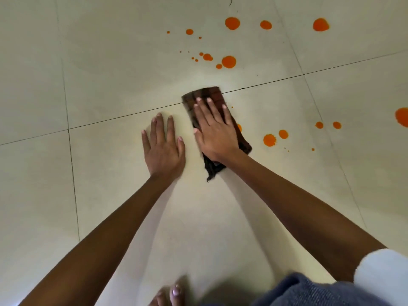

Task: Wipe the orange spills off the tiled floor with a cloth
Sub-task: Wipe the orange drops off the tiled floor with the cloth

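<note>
- Tiled floor [99,74]: pale tiles with dark grout lines; 1 grout line [123,117] runs from the left and passes under the far end of the cloth.
- Left hand [163,149]: just left of the cloth and not touching it. It lies palm down on bare tile, fingers straight and slightly spread, holding nothing.
- Cloth [207,93]: dark brown and folded into a long strip, flat on the floor. Its far end lies across the grout line and its frayed near end shows below the right wrist.
- Right hand [217,135]: flat on top of the cloth, pressing it to the tile. Fingers are straight and slightly fanned, with the thumb out over the cloth's left edge.
- Orange spills [229,62]: a scatter of blots and specks lies beyond the cloth's far end, with 3 larger blots farther off.
- 1 blot [239,128] touches the cloth's right edge and is partly covered.
- 4 blots [269,140] sit right of the cloth, apart from it, and a large one [401,120] is cut by the frame edge.
- Toes [175,291], blue fabric [309,290] and a white sleeve [382,272]: well nearer the person than the cloth.
</note>
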